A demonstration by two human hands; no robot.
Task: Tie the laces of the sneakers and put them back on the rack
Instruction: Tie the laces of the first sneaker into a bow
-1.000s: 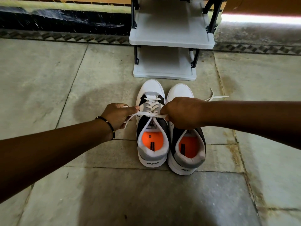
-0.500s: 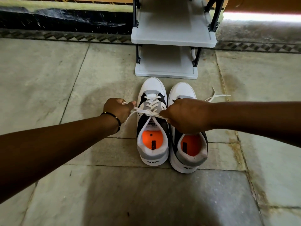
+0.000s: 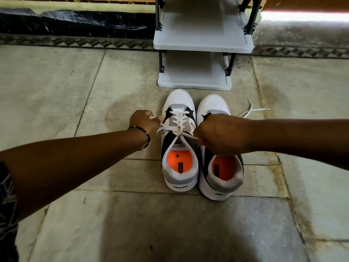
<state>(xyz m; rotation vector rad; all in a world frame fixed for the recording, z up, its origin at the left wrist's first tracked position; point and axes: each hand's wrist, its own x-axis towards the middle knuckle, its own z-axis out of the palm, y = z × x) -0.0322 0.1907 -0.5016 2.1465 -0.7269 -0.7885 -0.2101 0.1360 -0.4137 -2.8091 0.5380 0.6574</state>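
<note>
Two white, grey and black sneakers with orange insoles stand side by side on the stone floor, toes toward the rack. My left hand point(image 3: 144, 122) grips one end of the left sneaker's point(image 3: 179, 178) white lace point(image 3: 176, 130) and pulls it left. My right hand point(image 3: 219, 136) grips the other end and pulls it right, covering the tongue of the right sneaker point(image 3: 222, 184). The lace crosses in a knot above the left sneaker's tongue. The right sneaker's lace point(image 3: 251, 110) lies loose on the floor to its right.
A grey plastic shoe rack point(image 3: 194, 85) with black posts stands just beyond the toes, both visible shelves bare. Behind it runs a dark wall base with a patterned border. Stone floor tiles spread on all sides.
Both hands have drawn slightly further apart and the lace knot has pulled tighter over the left sneaker. The view has shifted a little.
</note>
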